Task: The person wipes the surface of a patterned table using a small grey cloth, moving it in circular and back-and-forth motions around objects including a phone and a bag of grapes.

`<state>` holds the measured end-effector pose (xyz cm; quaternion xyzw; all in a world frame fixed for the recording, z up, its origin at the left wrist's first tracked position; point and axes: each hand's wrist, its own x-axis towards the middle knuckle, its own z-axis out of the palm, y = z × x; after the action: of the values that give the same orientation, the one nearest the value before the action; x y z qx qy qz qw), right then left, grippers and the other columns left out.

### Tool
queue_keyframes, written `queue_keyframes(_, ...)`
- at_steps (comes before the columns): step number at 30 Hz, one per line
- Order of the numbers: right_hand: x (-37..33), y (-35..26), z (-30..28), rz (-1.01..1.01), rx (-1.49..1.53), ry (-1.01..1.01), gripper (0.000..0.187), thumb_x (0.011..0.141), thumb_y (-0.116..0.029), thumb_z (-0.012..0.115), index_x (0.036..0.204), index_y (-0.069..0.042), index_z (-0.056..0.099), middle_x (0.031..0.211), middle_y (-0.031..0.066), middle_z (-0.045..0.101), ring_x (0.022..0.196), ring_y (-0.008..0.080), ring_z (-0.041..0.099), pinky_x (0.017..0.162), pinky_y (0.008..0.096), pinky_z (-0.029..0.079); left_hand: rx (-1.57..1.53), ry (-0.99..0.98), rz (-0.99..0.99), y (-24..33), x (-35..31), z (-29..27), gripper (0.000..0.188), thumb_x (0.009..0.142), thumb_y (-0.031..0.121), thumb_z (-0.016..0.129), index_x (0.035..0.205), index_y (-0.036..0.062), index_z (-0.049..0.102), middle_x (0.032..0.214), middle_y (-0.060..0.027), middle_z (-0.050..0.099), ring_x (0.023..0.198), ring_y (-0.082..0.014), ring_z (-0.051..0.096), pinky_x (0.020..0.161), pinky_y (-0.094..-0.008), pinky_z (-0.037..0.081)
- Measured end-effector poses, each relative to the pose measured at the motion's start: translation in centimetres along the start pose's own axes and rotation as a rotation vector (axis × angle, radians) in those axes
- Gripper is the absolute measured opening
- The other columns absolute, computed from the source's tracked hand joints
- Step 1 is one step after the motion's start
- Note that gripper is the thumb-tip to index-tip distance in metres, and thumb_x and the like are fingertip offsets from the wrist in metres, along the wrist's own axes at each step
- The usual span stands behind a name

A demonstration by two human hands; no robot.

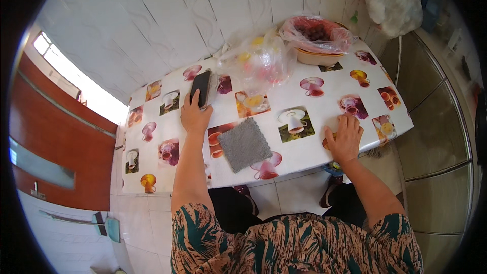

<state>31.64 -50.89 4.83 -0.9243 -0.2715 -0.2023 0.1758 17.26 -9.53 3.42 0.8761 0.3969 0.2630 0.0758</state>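
Note:
My left hand [196, 117] is at the near end of a black smartphone [202, 85] on the left half of the table. Its fingers lie along one side of the phone and the thumb is at the other, so the hand is closed on it. My right hand [346, 139] rests on the tablecloth near the front right edge, fingers apart, with nothing in it. A grey cloth [246, 144] with a scalloped edge lies flat between my hands, touching neither.
The table wears a white cloth [228, 111] printed with cups. At the back stand a clear plastic bag [261, 63] with colourful contents and a plastic-lined basin [318, 57] of dark round fruit. A brown door [63, 137] is left; a glossy panelled cabinet [431, 137] is right.

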Motion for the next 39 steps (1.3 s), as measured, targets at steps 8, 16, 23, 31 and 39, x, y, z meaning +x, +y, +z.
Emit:
queue_keyframes(8,-0.2,0.4,0.3,-0.002,-0.01,0.013,0.042,0.083,-0.036,0.063,0.11,-0.004,0.053,0.114,0.0139,0.051,0.111,0.0318,0.046,0.094,0.0467,0.034,0.061,-0.144,0.016,-2.3,-4.6,-4.6,0.089,0.077,0.053,0.071,0.15,0.0208,0.032,0.153,-0.0197,0.028,0.138,-0.0381,0.032,0.109,-0.0503,0.029)
queue_keyframes(16,-0.3,0.6,0.5,-0.028,-0.02,0.074,0.038,0.083,-0.032,0.066,0.107,-0.005,0.054,0.111,0.0121,0.052,0.109,0.0316,0.049,0.09,0.0474,0.036,-0.005,0.056,0.016,-3.3,-6.9,-5.0,0.097,0.078,0.053,0.07,0.146,-0.0021,0.028,0.146,-0.026,0.037,0.133,-0.0416,0.038,0.109,-0.0489,0.031)
queue_keyframes(23,-0.2,0.1,0.4,-0.002,-0.02,0.012,0.043,0.084,-0.035,0.065,0.112,-0.004,0.054,0.114,0.0131,0.052,0.113,0.0315,0.046,0.094,0.0478,0.035,0.145,-0.066,-0.196,0.2,-3.5,-5.3,0.092,0.079,0.054,0.067,0.141,-0.0065,0.035,0.133,-0.0251,0.05,0.122,-0.0393,0.047,0.104,-0.0471,0.038)
queue_keyframes(31,-0.4,0.4,0.3,0.023,-0.031,-0.009,0.042,0.084,-0.035,0.065,0.111,-0.005,0.055,0.115,0.0119,0.052,0.113,0.0307,0.046,0.095,0.0471,0.036,0.156,-0.32,-0.374,1.1,-0.2,-5.6,0.096,0.07,0.054,0.072,0.141,-0.0015,0.038,0.122,-0.0207,0.06,0.118,-0.0372,0.053,0.098,-0.0456,0.046)
queue_keyframes(39,-0.5,0.6,0.7,-0.015,-0.002,0.049,0.04,0.083,-0.035,0.066,0.109,-0.005,0.056,0.115,0.0121,0.052,0.112,0.0309,0.047,0.093,0.0473,0.036,-0.781,-0.078,-0.57,-8.0,-1.6,-6.9,0.09,0.069,0.041,0.081,0.139,-0.0024,0.046,0.13,-0.0213,0.055,0.111,-0.028,0.059,0.093,-0.0365,0.047)
